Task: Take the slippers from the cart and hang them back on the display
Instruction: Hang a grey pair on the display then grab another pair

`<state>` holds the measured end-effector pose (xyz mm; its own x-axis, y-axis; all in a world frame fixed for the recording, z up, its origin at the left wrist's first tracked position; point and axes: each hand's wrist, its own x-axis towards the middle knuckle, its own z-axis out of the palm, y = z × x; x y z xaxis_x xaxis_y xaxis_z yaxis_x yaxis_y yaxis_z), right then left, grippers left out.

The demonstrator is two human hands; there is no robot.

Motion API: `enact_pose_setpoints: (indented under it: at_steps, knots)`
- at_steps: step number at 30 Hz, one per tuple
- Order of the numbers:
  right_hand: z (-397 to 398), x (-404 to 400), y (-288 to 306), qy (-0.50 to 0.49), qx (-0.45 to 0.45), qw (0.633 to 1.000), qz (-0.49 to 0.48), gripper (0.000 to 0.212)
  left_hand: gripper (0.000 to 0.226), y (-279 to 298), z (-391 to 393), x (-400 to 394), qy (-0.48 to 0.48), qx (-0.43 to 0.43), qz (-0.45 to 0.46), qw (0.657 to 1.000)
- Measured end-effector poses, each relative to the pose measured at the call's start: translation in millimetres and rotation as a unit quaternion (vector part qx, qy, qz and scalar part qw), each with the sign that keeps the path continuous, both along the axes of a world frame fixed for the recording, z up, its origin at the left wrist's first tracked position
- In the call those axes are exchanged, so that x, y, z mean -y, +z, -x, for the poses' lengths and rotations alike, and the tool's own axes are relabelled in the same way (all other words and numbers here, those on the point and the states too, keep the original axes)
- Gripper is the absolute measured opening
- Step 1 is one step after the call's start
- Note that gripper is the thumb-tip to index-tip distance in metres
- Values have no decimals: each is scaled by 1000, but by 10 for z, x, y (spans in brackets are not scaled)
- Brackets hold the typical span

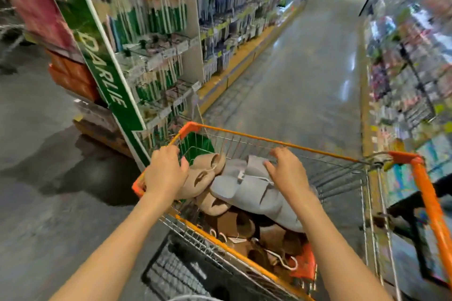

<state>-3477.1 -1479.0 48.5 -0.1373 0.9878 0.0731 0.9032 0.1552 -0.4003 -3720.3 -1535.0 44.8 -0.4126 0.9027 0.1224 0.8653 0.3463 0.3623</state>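
The cart (281, 140), a wire basket with orange rims, stood in the near middle of the aisle and held a heap of slippers. On top lay a pair of grey slippers (247, 186), to their left a pair of beige slippers (203, 173), and under both, toward the near end, a pile of brown slippers (244, 225) with white hangers (283, 260) showing among them. A green panel (198, 146) stood inside the far left corner of the basket. The left hand (166, 171) was over the left rim of the cart, fingers curled downward beside the beige pair; whether they gripped the rim or a slipper could not be told. The right hand (286, 168) hovered above the grey pair with fingers spread and bent, holding nothing, its fingertips close to the upper grey slipper. Just left of the cart, close to its far left corner, stood a toothbrush rack (151, 39) with a green side sign (102, 66), its hooks filled with packs. Beyond it a long run of shelves (244, 7) lined the left side of the aisle. Blurred shelves (411, 56) of goods lined the right side, close to the cart's right rim. Between the two sides the grey floor (305, 68) ran open to the far end. To the left of the rack more floor lay open.
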Motion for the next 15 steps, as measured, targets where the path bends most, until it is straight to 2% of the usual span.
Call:
enact_pose_setpoints:
  at_steps: [6,13,15]
  knots:
    - [152,-301,-181,-14,-9,1000,27,35,31,-153,119,-459,-5,9,43,999]
    - [-123,-508,-479,-125,-18,988,94,35,35,-482,-269,-982,-135,11,100,986]
    - [-231,-539,-585,-166,-31,978,121,34,33,-610,-415,-1132,-176,21,88,980]
